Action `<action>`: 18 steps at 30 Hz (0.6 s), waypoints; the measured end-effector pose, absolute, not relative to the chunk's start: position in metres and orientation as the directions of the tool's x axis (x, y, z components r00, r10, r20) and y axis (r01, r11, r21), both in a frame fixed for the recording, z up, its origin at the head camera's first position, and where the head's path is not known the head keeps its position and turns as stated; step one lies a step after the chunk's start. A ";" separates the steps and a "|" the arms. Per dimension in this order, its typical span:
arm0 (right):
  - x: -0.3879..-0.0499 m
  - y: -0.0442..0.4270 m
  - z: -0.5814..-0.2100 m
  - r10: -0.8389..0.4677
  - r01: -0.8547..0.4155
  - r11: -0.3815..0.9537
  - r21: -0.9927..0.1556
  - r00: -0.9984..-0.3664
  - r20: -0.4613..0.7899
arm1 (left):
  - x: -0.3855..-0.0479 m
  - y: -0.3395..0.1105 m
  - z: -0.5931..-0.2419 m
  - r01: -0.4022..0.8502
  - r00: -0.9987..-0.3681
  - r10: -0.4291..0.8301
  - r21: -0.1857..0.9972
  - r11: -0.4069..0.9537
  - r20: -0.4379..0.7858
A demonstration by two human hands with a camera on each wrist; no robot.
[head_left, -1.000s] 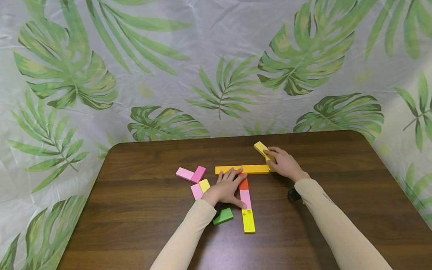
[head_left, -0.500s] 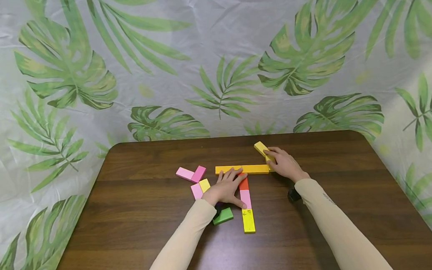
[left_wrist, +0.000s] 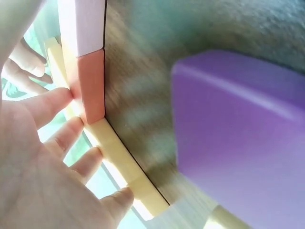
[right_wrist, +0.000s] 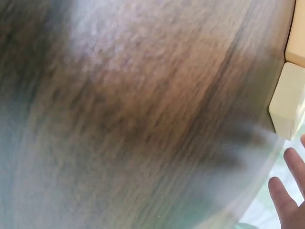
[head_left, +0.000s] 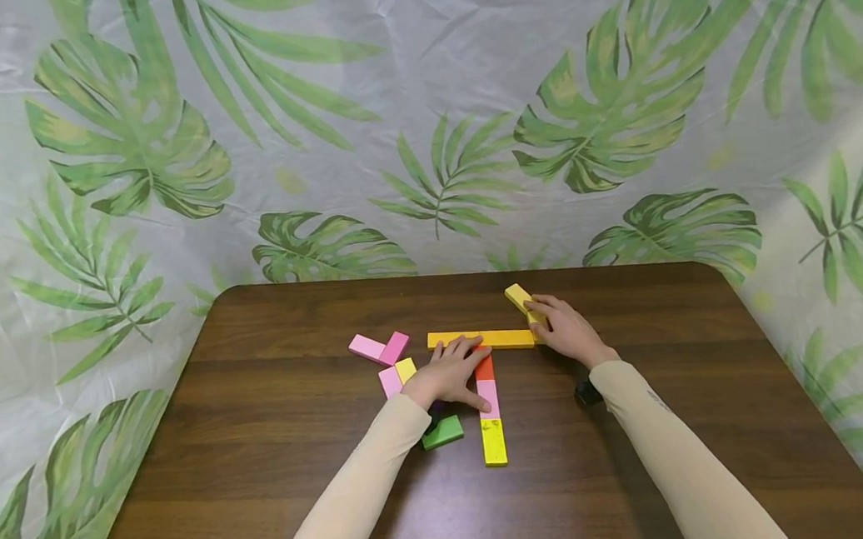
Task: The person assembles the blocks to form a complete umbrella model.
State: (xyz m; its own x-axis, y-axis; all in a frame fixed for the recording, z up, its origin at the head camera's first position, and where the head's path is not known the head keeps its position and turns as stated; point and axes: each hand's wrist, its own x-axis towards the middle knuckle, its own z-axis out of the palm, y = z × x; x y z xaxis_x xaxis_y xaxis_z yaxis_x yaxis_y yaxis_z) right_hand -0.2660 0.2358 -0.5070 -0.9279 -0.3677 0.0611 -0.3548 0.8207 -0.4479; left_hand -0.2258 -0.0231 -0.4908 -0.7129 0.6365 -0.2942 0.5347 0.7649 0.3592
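Stillness marks the head view: against half a second ago, the left hand (head_left: 450, 379) and the right hand (head_left: 571, 332) keep their places, and the whole scene merely sits slightly further left. An orange bar (head_left: 507, 339), two blocks end to end, runs crosswise on the brown table (head_left: 266, 481). From it a red block (head_left: 486, 369), a pink block (head_left: 489, 398) and a bright yellow block (head_left: 494, 443) with dark smudges line up towards the person. The left hand spreads its fingers over the joint of bar and column, thumb on the pink block. The right hand touches pale yellow blocks (head_left: 518, 298) slanting away at the bar's right end. To the left lie a light pink and magenta pair (head_left: 366, 347), a pink block beside a yellow one (head_left: 405, 370), partly covered by the left arm, and a green block (head_left: 443, 432).

In the left wrist view, spread fingertips rest along the red block and bar; a large purple block (left_wrist: 238, 138) blocks the lower right.

In the right wrist view, two fingertips show near a cream block (right_wrist: 288, 100); with the hand cut off, I cannot tell whether it pinches anything.
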 end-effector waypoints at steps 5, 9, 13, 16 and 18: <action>-0.265 0.233 -0.506 -0.381 -0.376 0.815 -0.442 -0.921 0.082 | -0.226 -0.026 -0.491 0.548 -0.715 0.646 0.358 0.756 -0.269; -0.262 0.228 -0.503 -0.393 -0.388 0.801 -0.457 -0.915 0.088 | -0.224 -0.033 -0.490 0.554 -0.714 0.658 0.381 0.741 -0.240; -0.256 0.222 -0.500 -0.419 -0.412 0.783 -0.465 -0.903 0.096 | -0.223 -0.046 -0.487 0.549 -0.714 0.664 0.413 0.727 -0.221; -0.252 0.218 -0.500 -0.448 -0.443 0.772 -0.457 -0.888 0.104 | -0.222 -0.060 -0.485 0.541 -0.723 0.659 0.423 0.727 -0.207; -0.249 0.215 -0.500 -0.468 -0.463 0.763 -0.451 -0.877 0.109 | -0.221 -0.070 -0.483 0.535 -0.733 0.651 0.424 0.731 -0.198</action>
State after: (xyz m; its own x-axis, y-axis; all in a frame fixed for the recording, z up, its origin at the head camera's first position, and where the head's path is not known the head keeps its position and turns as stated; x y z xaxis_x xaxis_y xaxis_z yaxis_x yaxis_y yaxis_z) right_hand -0.2485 0.2153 -0.4995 -0.8769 -0.4681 0.1094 -0.4635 0.7626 -0.4512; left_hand -0.2212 -0.0701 -0.4832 -0.7329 0.6511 -0.1975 0.5350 0.7308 0.4238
